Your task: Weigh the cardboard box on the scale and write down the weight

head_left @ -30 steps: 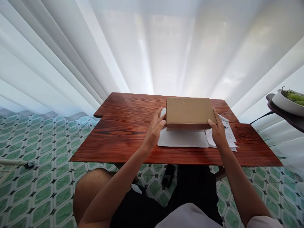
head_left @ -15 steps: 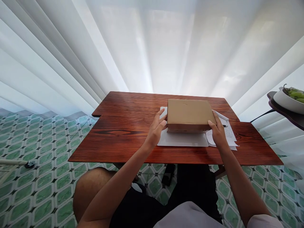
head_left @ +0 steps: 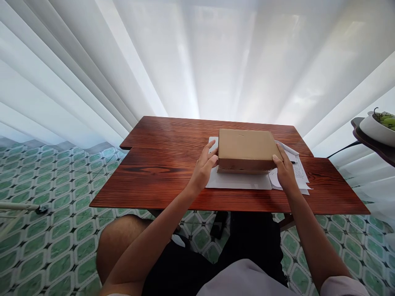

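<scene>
A closed brown cardboard box (head_left: 248, 146) sits over an open notebook or folder with a pale cover (head_left: 237, 182) on the wooden table; whether the box touches it, I cannot tell. At the box's left side is my left hand (head_left: 203, 165), its fingers partly spread and its fingertips and thumb against the edge. My right hand (head_left: 284, 167) grips the right end, the thumb over the near right corner and the other fingers along the side. Handwritten sheets (head_left: 298, 174) stick out to the right, with a dark pen (head_left: 292, 162) on them, partly covered by my right hand.
The reddish wooden table (head_left: 148, 176) has a notched left edge. White curtains (head_left: 197, 57) hang behind it. At the far right, a white bowl of green fruit (head_left: 381, 127) stands on a dark stand. A pale metal leg (head_left: 18, 206) lies low at the left above the green tiled floor.
The view has shifted very slightly. Both hands stay at the sides of the box, and the box shows no clear movement on the table.
</scene>
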Tool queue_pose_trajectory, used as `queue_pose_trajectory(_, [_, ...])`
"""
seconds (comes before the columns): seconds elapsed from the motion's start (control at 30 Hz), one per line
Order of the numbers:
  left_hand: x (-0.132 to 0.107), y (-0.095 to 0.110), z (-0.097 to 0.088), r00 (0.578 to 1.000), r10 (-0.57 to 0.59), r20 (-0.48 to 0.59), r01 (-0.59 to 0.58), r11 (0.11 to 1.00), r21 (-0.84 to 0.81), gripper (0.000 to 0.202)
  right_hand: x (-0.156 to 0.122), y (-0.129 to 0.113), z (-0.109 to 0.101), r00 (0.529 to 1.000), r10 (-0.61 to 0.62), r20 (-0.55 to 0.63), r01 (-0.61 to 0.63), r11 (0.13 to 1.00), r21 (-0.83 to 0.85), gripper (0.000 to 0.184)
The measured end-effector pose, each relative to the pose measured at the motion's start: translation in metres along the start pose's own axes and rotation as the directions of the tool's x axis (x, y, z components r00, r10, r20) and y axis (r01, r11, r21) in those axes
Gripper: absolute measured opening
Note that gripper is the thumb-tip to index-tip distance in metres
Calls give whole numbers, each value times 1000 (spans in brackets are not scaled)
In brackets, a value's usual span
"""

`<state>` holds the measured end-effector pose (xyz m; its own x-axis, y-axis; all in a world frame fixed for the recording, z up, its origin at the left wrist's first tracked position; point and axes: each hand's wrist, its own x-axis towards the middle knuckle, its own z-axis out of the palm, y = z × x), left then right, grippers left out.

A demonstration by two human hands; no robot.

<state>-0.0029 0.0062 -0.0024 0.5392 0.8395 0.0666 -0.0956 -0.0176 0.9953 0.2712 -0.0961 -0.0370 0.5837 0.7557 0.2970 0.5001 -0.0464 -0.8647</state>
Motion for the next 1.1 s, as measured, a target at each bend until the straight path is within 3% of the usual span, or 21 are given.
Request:
queue_pose_trajectory(0.3, [4, -7, -2, 1000, 13, -8, -13, 1000, 21, 68, -1, 3, -2, 998, -53, 28, 54, 997, -51, 70])
queue_pose_trajectory(0.4, [4, -12, -5, 994, 91, -57, -82, 988, 133, 61, 3, 5, -7, 997, -42, 61, 45, 998, -45, 68])
queue_pose_trajectory(0.47, [2, -12, -5, 963, 241, -122, -199, 938, 282, 53, 7, 3, -13, 996, -38, 77, 44, 995, -84, 67])
queue_pose_trajectory(0.57, [-8, -3, 0, 827, 550, -118, -450, 773, 448, 44, 10, -10, -21, 984, -176, -30, 168, 968, -185, 59])
queue_pose_trajectory(0.63, [-19, 9, 6, 712, 701, -41, -603, 641, 474, 39, 6, -26, -24, 922, -351, -165, 314, 925, -216, 47])
queue_pose_trajectory(0.7, [-32, 23, 15, 623, 780, 55, -719, 544, 433, 32, -3, -47, -22, 840, -508, -193, 475, 859, -191, 34])
queue_pose_trajectory(0.77, [-46, 36, 26, 529, 829, 180, -826, 454, 335, 24, -16, -68, -14, 754, -656, -33, 653, 754, -69, 31])
queue_pose_trajectory(0.87, [-64, 42, 47, 471, 795, 382, -882, 433, 186, 15, -35, -90, 6, 574, -779, 253, 755, 623, 206, 25])
queue_pose_trajectory(0.93, [-74, 36, 60, 427, 765, 482, -901, 406, 155, 17, -44, -96, 22, 438, -808, 394, 744, 572, 345, 25])
queue_pose_trajectory(0.97, [-79, 29, 65, 366, 766, 529, -924, 368, 106, 18, -47, -96, 30, 392, -813, 430, 697, 568, 438, 29])
queue_pose_trajectory(1.03, [-89, 14, 74, 305, 747, 590, -939, 341, 54, 29, -51, -93, 46, 369, -794, 483, 527, 607, 595, 32])
queue_pose_trajectory(1.1, [-96, -3, 81, 282, 593, 754, -881, 471, -41, 43, -55, -88, 59, 366, -723, 587, 346, 691, 635, 34])
